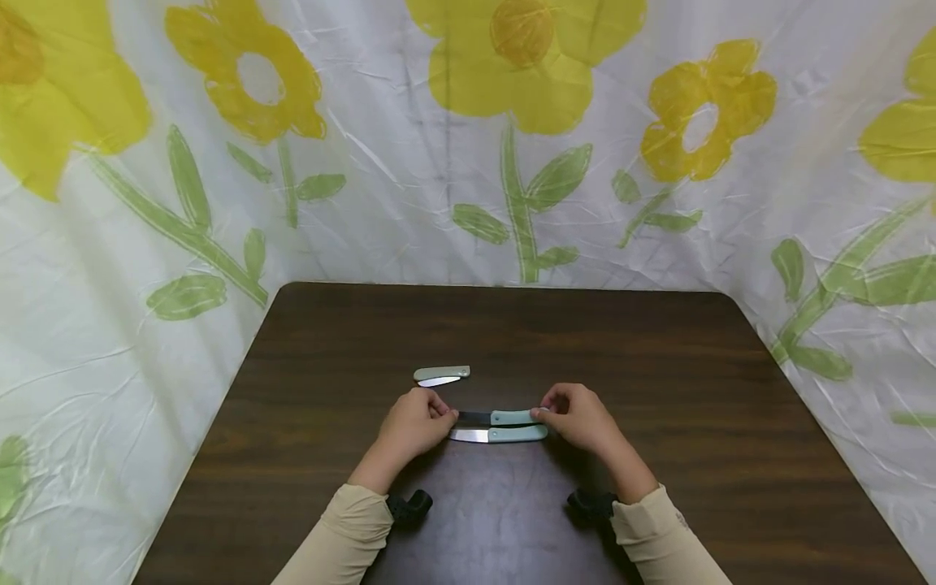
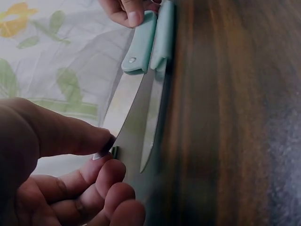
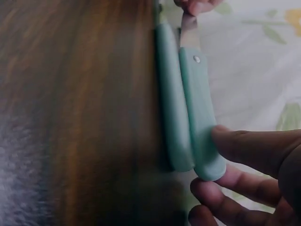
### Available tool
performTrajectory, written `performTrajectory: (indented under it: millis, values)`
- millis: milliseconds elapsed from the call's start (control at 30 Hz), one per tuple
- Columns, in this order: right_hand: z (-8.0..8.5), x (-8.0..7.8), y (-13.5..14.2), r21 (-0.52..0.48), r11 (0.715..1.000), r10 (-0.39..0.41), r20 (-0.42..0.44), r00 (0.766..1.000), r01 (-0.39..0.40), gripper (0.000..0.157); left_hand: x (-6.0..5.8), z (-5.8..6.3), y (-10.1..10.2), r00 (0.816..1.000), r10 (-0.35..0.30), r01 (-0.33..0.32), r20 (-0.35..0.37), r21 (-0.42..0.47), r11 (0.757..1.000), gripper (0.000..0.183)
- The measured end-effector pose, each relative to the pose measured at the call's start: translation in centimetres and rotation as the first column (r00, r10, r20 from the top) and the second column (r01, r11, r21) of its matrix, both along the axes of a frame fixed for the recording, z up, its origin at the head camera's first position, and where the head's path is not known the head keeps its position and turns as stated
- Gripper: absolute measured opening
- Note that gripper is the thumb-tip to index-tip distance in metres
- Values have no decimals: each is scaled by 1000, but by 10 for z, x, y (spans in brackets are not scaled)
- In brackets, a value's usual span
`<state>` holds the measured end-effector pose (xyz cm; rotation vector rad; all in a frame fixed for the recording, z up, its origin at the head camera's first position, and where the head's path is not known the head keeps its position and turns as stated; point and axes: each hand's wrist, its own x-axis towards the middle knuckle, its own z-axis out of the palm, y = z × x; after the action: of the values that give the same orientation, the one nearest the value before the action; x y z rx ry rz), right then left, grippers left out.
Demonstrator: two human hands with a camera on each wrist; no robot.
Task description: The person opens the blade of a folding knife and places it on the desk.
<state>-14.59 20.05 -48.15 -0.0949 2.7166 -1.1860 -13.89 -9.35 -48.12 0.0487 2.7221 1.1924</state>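
My left hand (image 1: 411, 424) pinches the tip of an unfolded folding knife (image 2: 141, 44) between thumb and fingers. Its mint-green handle (image 3: 200, 103) is gripped near the butt end by my right hand (image 1: 582, 416), thumb on one side and fingers on the other. The blade spans the space between handle and left fingertips, and looks dark in the head view. Just nearer to me, side by side with it, lies a second mint-green folding knife (image 1: 517, 435), also unfolded, its blade pointing left. Part of the held knife's butt is hidden by the right fingers.
Beyond the left hand lies a third folding knife (image 1: 442, 373) with a pale handle, its blade partly folded out. Everything rests on a dark wood-grain table (image 1: 621, 341). A white curtain (image 1: 395, 219) with yellow flowers hangs around the table's far and side edges.
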Motion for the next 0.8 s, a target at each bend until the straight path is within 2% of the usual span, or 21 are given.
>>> performTrajectory:
  millis: [133,233,333,367,433,467,567,600,667,700,800]
  values:
    - [-3,0,-1,29,1000,1,-9,1000,0,22,-1,-2,1,1000,4,-5,-10,-93,996,20]
    - [-4,-1,-2,58,998,4,-5,1000,-3,21,-2,-5,2,1000,17,-18,-10,-131,991,21]
    - [-3,-2,-4,90,996,10,3,1000,-11,21,-3,-6,2,1000,22,-23,-14,-132,991,21]
    - [-3,-3,-4,100,995,11,7,1000,-12,21,-5,-12,1,999,11,-16,-35,-127,992,21]
    - [-3,-3,-4,118,993,14,13,1000,-15,21,-5,-12,2,999,4,-9,-46,-121,993,22]
    - [-2,-3,-4,127,992,13,15,1000,-15,21,-7,-18,1,998,-4,-3,-62,-122,993,22]
    - [-2,-4,-4,145,989,16,23,1000,-19,21,-7,-18,1,998,-2,-5,-66,-112,994,23]
    - [-2,-4,-5,150,989,17,24,1000,-21,21,-6,-12,2,999,7,-12,-51,-109,994,22]
    - [-1,-5,-5,155,988,22,29,999,-26,21,-6,-12,2,999,15,-20,-45,-102,995,22]
    - [-1,-5,-5,157,987,24,31,999,-28,21,-4,-7,3,999,25,-28,-33,-95,995,22]
    - [-1,-6,-4,171,985,30,33,999,-35,21,-5,-8,3,999,32,-34,-28,-92,995,23]
